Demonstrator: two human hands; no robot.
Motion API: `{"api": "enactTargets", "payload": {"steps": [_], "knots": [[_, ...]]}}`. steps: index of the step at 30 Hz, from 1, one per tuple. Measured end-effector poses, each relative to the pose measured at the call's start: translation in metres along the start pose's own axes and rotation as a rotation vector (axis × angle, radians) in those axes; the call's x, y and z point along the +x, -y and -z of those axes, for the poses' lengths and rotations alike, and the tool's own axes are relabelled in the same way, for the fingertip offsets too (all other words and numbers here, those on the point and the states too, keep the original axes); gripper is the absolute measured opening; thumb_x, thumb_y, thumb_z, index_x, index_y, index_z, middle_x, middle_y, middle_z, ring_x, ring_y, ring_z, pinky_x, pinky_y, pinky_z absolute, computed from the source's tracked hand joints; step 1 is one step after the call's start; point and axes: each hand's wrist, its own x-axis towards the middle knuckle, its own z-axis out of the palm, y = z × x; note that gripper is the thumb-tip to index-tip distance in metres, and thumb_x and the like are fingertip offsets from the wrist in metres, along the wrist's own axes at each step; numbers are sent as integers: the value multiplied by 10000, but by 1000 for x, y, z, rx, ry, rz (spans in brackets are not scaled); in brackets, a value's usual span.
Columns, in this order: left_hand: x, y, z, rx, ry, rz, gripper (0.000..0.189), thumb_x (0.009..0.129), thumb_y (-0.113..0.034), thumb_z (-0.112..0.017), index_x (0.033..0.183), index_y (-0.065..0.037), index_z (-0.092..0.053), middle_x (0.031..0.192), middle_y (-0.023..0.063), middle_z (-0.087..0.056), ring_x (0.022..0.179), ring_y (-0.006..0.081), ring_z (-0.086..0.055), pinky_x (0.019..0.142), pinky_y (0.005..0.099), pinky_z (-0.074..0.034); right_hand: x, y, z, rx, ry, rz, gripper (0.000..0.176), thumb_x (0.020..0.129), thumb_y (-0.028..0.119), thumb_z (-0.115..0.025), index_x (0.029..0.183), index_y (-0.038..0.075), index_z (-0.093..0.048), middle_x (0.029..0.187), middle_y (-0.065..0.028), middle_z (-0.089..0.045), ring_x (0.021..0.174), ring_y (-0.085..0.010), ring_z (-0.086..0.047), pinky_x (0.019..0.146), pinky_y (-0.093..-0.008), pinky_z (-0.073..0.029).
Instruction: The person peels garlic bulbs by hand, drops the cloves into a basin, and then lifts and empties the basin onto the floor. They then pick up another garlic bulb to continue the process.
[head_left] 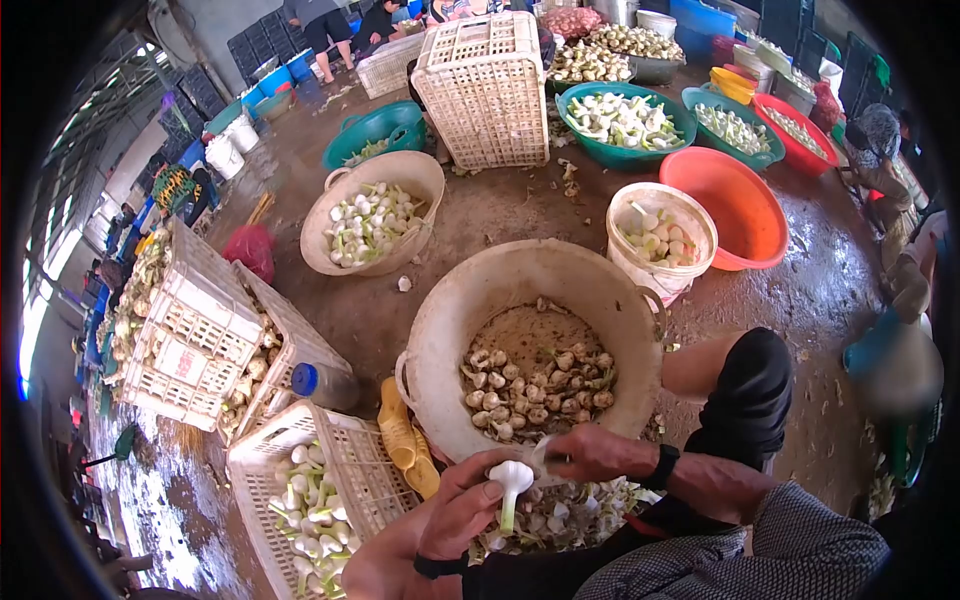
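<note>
My left hand (462, 505) holds a peeled white garlic bulb (513, 478) between thumb and fingers, its short green stem pointing down. Just to the right, my right hand (592, 452) has its fingers closed beside the bulb, near a pale scrap of skin; what they grip is too small to make out. Both hands are over the near rim of a large beige tub (450, 310), where unpeeled garlic bulbs (540, 390) lie on the bottom. Loose peelings (570, 515) are heaped below my hands.
A white crate (350, 465) of peeled garlic stands at left, beside yellow slippers (402, 440) and a blue-lidded jar (325, 385). Ahead are a beige basin (415, 180), a white bucket (625, 255), an orange basin (740, 205) and an upright crate (490, 95). Other people sit around the edges.
</note>
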Motion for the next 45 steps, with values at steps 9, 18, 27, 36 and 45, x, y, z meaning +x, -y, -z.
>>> {"api": "enactTargets", "payload": {"steps": [9, 18, 27, 36, 45], "knots": [[3, 7, 4, -14, -56, -81, 442, 778, 1, -633, 1205, 41, -525, 1216, 211, -573, 1073, 316, -623, 931, 417, -520, -4, 37, 21, 602, 422, -57, 297, 954, 310, -589, 897, 21, -620, 633, -54, -570, 563, -126, -505, 555, -313, -436], [9, 9, 5, 65, -49, -118, 483, 731, 70, -617, 1205, 3, -549, 1231, 167, -558, 1161, 316, -577, 988, 432, -492, -10, 45, 14, 1168, 470, -240, 346, 981, 363, -550, 911, 34, -629, 685, -6, -627, 629, -72, -588, 592, -232, -478], [11, 8, 2, 334, -148, -4, 440, 854, -37, -674, 1267, 14, -532, 1171, 93, -578, 1060, 161, -578, 899, 280, -497, -7, 39, 16, 894, 316, -242, 292, 978, 310, -571, 931, 31, -646, 675, 12, -604, 614, -62, -589, 580, -236, -485], [11, 14, 11, 472, -150, -82, 444, 866, -72, -687, 1271, 27, -535, 1128, 77, -613, 990, 144, -599, 866, 262, -501, -10, 31, 5, 1233, 321, -346, 273, 977, 299, -572, 952, 36, -638, 730, 0, -622, 602, -64, -597, 569, -229, -494], [11, 18, 10, 34, -112, -52, 439, 882, -54, -631, 1289, 60, -516, 1172, 119, -621, 1079, 193, -594, 964, 318, -464, -5, 35, 25, 1486, 227, -330, 246, 959, 224, -528, 910, 7, -632, 802, -85, -654, 633, -146, -616, 570, -272, -499]]}}
